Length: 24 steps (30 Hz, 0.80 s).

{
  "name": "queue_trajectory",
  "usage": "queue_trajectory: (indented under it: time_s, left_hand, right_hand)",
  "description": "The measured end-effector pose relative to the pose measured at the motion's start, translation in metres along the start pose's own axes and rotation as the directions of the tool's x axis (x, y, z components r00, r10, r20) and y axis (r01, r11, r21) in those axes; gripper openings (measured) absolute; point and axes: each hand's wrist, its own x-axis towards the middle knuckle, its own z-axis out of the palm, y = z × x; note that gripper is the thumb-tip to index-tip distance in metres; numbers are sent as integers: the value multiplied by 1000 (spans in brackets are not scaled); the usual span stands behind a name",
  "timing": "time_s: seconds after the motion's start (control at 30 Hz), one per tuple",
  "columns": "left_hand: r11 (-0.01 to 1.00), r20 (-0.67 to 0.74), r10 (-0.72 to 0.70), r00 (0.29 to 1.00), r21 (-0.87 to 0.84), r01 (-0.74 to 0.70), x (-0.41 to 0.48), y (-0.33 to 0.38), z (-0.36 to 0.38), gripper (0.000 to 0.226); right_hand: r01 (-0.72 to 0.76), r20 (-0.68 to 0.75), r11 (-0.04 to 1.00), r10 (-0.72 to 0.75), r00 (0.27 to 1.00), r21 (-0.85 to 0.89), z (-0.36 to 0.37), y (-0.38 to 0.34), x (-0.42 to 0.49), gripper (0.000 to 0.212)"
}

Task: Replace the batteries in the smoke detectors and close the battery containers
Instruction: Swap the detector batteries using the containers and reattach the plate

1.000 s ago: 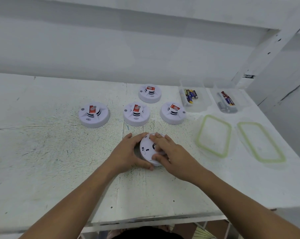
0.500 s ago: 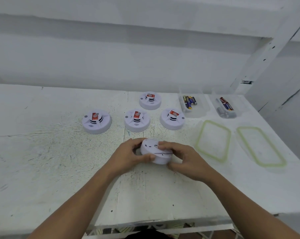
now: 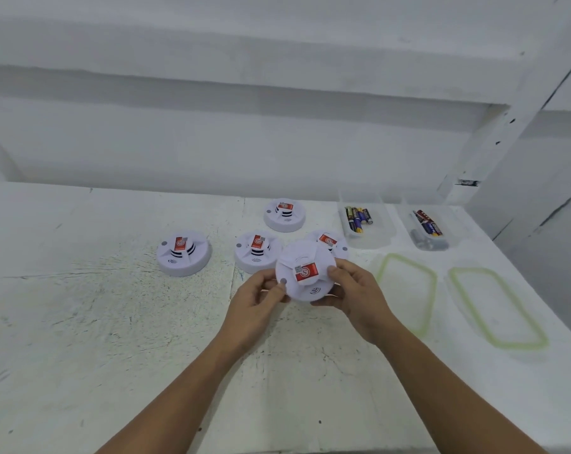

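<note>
White paint covers the table (image 3: 81, 306), and its surface is rough, with many fine scratches and dark speckles. Behind it the wall is plain and white too.

Both hands hold one smoke detector (image 3: 305, 273) above the middle of the table, lifted and tilted so that its face looks toward the camera. It is a round disc of smooth white plastic with a raised centre. A red label sits on this centre, a small grey dot is near the rim, and short curved slots are below the label. The left hand (image 3: 258, 303) grips its left edge with curled fingers and the thumb on the front. The right hand (image 3: 356, 296) grips the right edge in the same way.

Four more discs of the same shape lie flat on the table: the left detector (image 3: 183, 253) stands apart, the middle detector (image 3: 257, 252) is just behind the left hand, the back detector (image 3: 284, 214) is further away, and the right detector (image 3: 326, 239) is half hidden behind the held one.

To the right stand two open boxes of clear plastic with rounded corners. The left container (image 3: 376, 237) has cylindrical batteries (image 3: 358, 217) in blue and yellow wrappers; the right container (image 3: 449, 224) has other batteries (image 3: 428, 227), partly red. In front of them, apart, lie flat the left lid (image 3: 407, 296) and the right lid (image 3: 497, 309), each clear with a pale green seal ring.
</note>
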Motion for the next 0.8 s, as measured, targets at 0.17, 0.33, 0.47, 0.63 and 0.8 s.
queue_trajectory:
  time_s: [0.17,0.33,0.47,0.63,0.8]
  left_hand:
    - [983,-113,-68,991,-176,48,9,-1,11,20]
    - [951,-160,-127,979,-300,75,12,-8,19,14]
    - [960,-193,-142,971,-265,88,12,-13,21,8]
    - [982,-194,-107,975,-177,72,8,-11,24,11]
    - [978,-223,-93,970,-201,48,6,-9,25,12]
  right_hand:
    - [-11,-30,999,13,999,52,4,7,6,25]
    - [-11,-49,999,14,999,51,7,19,7,24]
    - [14,-45,999,-12,999,39,3,26,6,27]
    - [34,-56,999,-34,998,-3,-3,35,7,26]
    - [58,-65,997,-61,996,-56,-4,40,7,26]
